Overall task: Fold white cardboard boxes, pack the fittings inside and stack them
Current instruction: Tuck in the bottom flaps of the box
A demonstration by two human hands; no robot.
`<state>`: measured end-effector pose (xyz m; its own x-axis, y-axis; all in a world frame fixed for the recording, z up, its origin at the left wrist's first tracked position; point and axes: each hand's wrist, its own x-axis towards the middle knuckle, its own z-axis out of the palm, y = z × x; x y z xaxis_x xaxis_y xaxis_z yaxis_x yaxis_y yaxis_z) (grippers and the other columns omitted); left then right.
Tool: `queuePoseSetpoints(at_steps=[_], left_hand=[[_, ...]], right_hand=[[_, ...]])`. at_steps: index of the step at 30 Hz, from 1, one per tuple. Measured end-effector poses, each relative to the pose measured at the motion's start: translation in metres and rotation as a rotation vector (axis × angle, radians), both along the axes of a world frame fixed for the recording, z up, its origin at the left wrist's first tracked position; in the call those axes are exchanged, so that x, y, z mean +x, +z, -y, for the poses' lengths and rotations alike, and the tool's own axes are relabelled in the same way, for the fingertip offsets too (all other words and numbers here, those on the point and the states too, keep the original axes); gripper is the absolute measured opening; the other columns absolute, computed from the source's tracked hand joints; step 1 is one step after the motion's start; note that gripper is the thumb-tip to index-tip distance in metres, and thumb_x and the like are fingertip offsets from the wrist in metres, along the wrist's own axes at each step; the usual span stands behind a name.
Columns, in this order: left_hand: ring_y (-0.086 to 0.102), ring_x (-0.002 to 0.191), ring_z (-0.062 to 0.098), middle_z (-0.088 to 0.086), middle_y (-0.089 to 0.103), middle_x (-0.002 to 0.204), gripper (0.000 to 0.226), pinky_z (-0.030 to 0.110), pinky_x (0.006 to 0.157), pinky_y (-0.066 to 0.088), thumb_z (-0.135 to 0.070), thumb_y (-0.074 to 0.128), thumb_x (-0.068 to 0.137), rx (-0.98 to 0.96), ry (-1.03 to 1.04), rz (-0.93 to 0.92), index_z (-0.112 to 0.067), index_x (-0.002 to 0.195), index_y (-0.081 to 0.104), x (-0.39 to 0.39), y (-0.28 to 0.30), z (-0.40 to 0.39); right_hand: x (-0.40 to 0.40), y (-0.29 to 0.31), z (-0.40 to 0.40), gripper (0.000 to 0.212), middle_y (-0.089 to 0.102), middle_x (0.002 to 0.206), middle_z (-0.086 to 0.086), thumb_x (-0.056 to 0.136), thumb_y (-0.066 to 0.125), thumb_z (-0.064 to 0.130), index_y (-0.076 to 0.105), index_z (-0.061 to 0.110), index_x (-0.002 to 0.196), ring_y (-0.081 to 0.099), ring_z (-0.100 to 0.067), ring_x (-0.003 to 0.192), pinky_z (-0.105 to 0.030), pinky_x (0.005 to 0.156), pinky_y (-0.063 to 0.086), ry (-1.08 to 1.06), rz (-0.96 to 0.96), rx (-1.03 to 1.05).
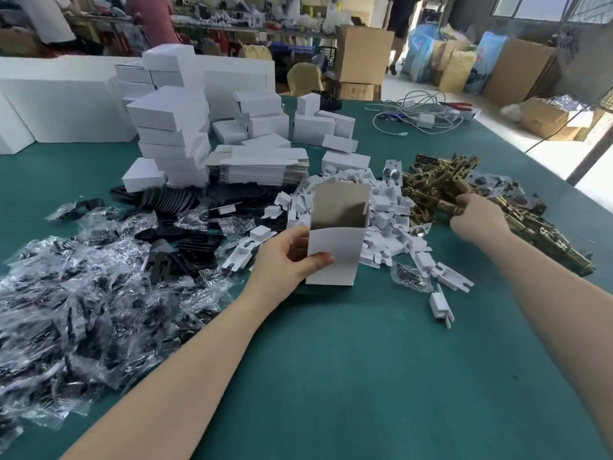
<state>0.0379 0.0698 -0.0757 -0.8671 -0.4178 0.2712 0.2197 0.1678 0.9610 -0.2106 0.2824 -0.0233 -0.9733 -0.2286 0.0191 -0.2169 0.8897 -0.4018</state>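
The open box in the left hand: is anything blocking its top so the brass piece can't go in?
Nothing visible does. The open box has its flap up, and the right hand is gripping a brass fitting nearby.

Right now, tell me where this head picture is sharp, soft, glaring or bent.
Head view: the open white box in the left hand is fairly sharp; the plastic bags at the left edge smear with blur; daylight blows out the floor at far right; the wide lens bows the green table edges; the right hand on the brass fittings looks soft.
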Motion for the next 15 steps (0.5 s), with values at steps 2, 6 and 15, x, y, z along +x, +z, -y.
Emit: queuePoseSetpoints(at_steps=[2, 6, 15], left_hand=[[0.071, 0.094, 0.01, -0.008, 0.075, 0.099, 0.031, 0.018, 0.077, 0.053, -0.018, 0.079, 0.075, 0.014, 0.002, -0.002, -0.032, 0.101, 0.07, -0.001, 0.0, 0.0], [0.07, 0.095, 0.01, -0.008, 0.075, 0.1, 0.03, 0.019, 0.078, 0.053, -0.022, 0.079, 0.074, 0.022, 0.001, -0.009, -0.038, 0.098, 0.071, -0.002, 0.0, 0.0], [0.07, 0.097, 0.011, -0.008, 0.075, 0.102, 0.03, 0.021, 0.079, 0.054, -0.022, 0.078, 0.076, 0.034, -0.004, -0.005, -0.041, 0.098, 0.071, -0.002, -0.001, 0.001]], right_hand=[[-0.003, -0.003, 0.0, 0.058, 0.058, 0.129, -0.021, 0.088, 0.051, -0.002, 0.044, 0.008, 0.144, 0.055, -0.031, 0.094, -0.033, 0.072, 0.046, 0.004, -0.029, -0.016], [-0.006, -0.009, 0.001, 0.054, 0.06, 0.124, -0.019, 0.087, 0.054, -0.002, 0.05, 0.013, 0.139, 0.054, -0.031, 0.091, -0.035, 0.07, 0.047, 0.0, -0.114, -0.013], [-0.008, -0.006, 0.015, 0.044, 0.059, 0.122, -0.016, 0.091, 0.053, 0.005, 0.058, 0.015, 0.133, 0.055, -0.038, 0.111, -0.05, 0.092, 0.047, 0.264, -0.593, 0.286]])
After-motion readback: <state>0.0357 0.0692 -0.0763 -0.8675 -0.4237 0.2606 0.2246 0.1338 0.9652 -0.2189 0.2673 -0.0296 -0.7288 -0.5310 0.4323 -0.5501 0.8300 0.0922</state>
